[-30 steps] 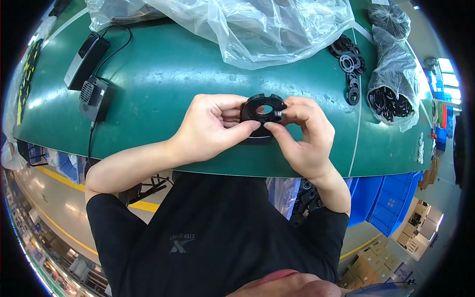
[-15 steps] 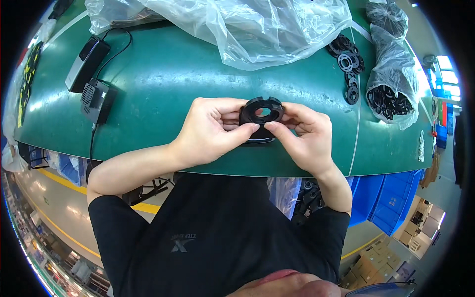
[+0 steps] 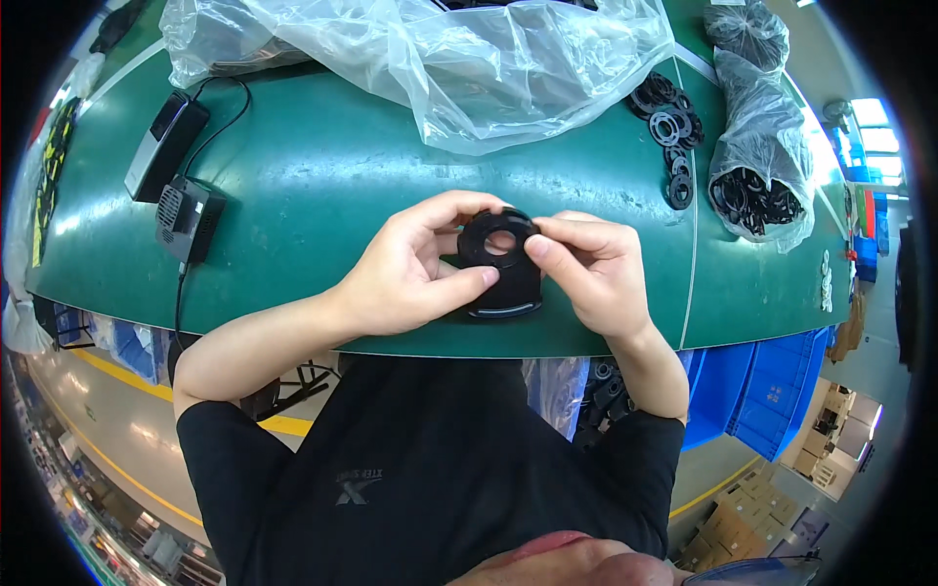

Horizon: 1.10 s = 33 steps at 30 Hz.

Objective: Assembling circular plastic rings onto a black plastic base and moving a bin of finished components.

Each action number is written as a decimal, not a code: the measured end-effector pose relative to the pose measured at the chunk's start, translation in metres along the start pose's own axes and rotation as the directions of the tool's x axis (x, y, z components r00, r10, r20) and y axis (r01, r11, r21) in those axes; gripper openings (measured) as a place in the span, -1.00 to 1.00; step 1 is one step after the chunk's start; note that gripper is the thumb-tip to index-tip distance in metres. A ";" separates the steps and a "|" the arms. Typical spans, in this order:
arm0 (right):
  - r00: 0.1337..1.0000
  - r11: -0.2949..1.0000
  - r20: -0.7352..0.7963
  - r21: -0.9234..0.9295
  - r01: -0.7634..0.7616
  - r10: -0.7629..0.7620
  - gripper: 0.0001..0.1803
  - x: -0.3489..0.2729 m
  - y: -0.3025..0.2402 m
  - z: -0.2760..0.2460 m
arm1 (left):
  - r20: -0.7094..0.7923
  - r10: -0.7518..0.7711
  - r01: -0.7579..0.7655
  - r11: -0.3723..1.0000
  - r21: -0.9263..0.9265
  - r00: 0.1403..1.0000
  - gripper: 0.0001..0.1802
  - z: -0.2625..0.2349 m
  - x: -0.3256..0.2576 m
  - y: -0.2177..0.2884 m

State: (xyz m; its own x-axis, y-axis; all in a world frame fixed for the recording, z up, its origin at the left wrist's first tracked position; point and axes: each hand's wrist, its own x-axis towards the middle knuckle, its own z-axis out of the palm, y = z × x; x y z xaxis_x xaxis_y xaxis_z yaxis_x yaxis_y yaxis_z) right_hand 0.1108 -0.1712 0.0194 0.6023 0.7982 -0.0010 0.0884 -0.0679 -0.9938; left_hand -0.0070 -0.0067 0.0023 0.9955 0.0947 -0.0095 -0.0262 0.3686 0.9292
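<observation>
Over the near edge of the green surface (image 3: 322, 234), the grip of the left hand (image 3: 405, 269) holds a black part (image 3: 506, 285), the right hand (image 3: 598, 273) pinching narrowly at its rim; its long axis runs away from the person, straight end near, round end far. Beyond, well apart: boxes (image 3: 191, 220) left, rings (image 3: 684, 127) right, clear bag (image 3: 489, 83) farthest.

The left hand (image 3: 396, 269) holds a black part (image 3: 518, 285) over the surface (image 3: 322, 220); the right hand (image 3: 598, 273) pinches its edge. Rings (image 3: 690, 129) lie near 1 open bag (image 3: 762, 142).
</observation>
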 end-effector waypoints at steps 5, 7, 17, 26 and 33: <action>0.995 0.982 0.052 -0.169 0.088 -0.080 -0.83 0.001 -0.003 0.003 | -0.002 -0.031 0.031 0.999 -0.045 1.000 -0.64 -0.002 0.002 -0.002; 0.992 0.973 0.055 -0.192 0.124 -0.116 -0.84 0.002 -0.001 0.006 | -0.014 -0.068 0.069 0.989 0.134 0.998 -0.72 -0.003 0.002 0.002; 0.983 0.960 0.009 -0.215 0.181 -0.183 -0.88 0.001 0.002 0.015 | -0.093 -0.018 0.035 0.981 0.191 0.996 -0.80 0.000 -0.003 0.009; 0.996 0.973 0.034 -0.215 0.082 -0.077 -0.91 0.000 0.000 0.012 | -0.088 -0.124 0.133 0.986 0.101 0.988 -0.80 -0.002 -0.001 0.005; 0.998 0.998 0.011 -0.019 -0.060 0.060 -0.88 0.002 0.001 0.013 | -0.039 -0.142 0.146 0.983 0.116 0.989 -0.76 -0.004 0.001 0.003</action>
State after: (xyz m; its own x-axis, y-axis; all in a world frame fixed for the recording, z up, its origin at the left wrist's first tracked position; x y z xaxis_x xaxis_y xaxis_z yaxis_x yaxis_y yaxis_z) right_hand 0.1020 -0.1623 0.0165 0.5978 0.7992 -0.0619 0.0676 -0.1272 -0.9896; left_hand -0.0064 -0.0021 0.0033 0.9847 0.0772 -0.1560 0.1301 0.2690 0.9543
